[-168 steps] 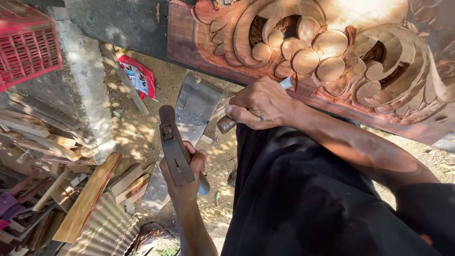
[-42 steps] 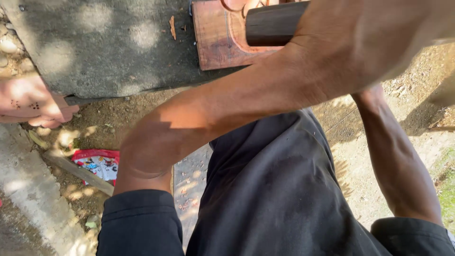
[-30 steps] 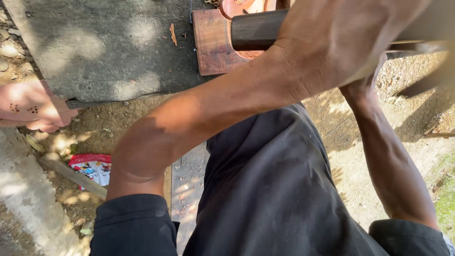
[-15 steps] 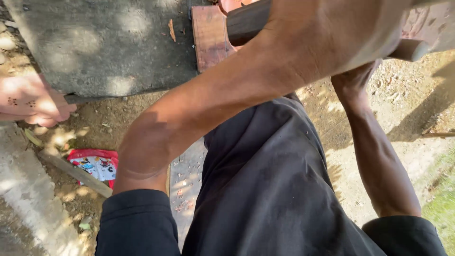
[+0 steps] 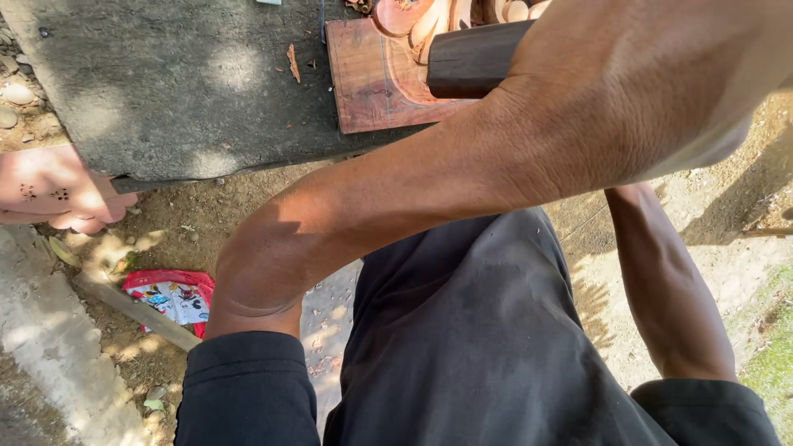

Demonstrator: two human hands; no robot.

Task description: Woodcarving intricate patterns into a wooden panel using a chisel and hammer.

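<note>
Your dark trousers (image 5: 487,347) fill the lower middle of the view, and your left forearm (image 5: 396,198) crosses above them from the black sleeve (image 5: 244,388) at lower left up to the top right.

The grey stone slab (image 5: 173,91) takes up the upper left and serves as the surface. On its right part lies the reddish carved wooden panel (image 5: 372,78), its plain lower corner toward you and the carved scrolls running off the top edge.

Your left hand (image 5: 661,83) sits very close to the camera at upper right, closed around a dark wooden mallet (image 5: 475,59); the mallet's round end sticks out to the left, over the carved panel. Your right forearm (image 5: 669,289) rises from the lower right and passes behind the left hand, so the right hand is hidden and you cannot tell from here whether it is open or closed.

Below the slab is bare, sunlit dirt ground (image 5: 206,223) scattered with wood chips. A pale concrete edge (image 5: 49,330) runs along the lower left, with a wooden stick (image 5: 136,312) beside it. A red printed wrapper (image 5: 172,296) lies against that stick. A pink object (image 5: 49,188) pokes in at the left edge, just under the slab.
</note>
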